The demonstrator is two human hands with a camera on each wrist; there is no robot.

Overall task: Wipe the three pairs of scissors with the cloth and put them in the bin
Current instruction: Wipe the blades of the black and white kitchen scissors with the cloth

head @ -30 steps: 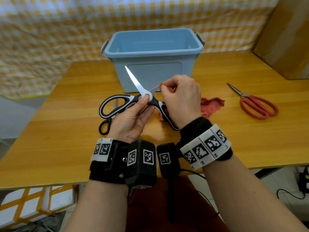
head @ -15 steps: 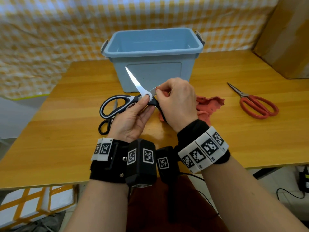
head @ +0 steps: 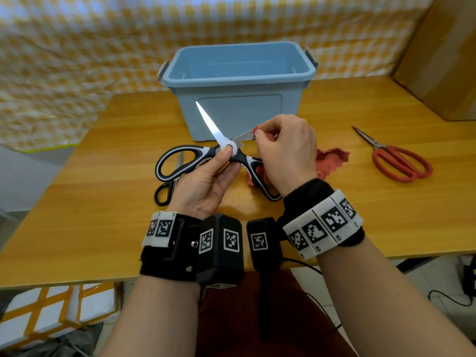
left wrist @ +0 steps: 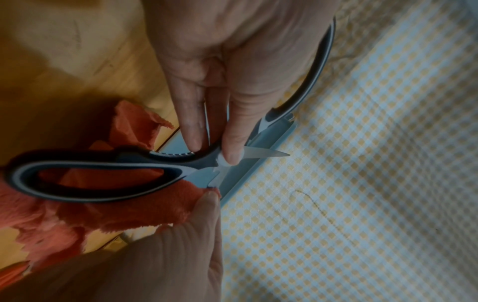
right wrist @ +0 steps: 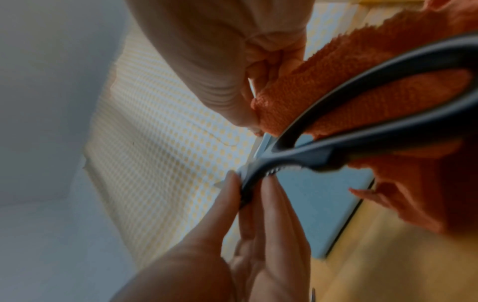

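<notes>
My left hand (head: 219, 163) pinches the black-and-white scissors (head: 188, 161) at the pivot, blades spread wide above the table. Its thumb and fingers show at the pivot in the left wrist view (left wrist: 220, 151). My right hand (head: 280, 148) pinches the red cloth (head: 332, 161) around the right blade, near its middle. In the right wrist view the cloth (right wrist: 375, 96) bunches behind the scissors' handle loop (right wrist: 388, 130). Small black scissors (head: 164, 194) lie on the table under the left handle. Red-handled scissors (head: 396, 161) lie at the right. The blue bin (head: 239, 86) stands just behind the hands.
A cardboard box (head: 443, 55) stands at the back right of the wooden table (head: 103, 202). A yellow checked cloth (head: 77, 60) hangs behind the table. Cables lie on the floor at the lower right.
My right hand slid the cloth along the right blade, first inward to the pivot, then back outward along the blade. The left hand kept the scissors nearly still.
</notes>
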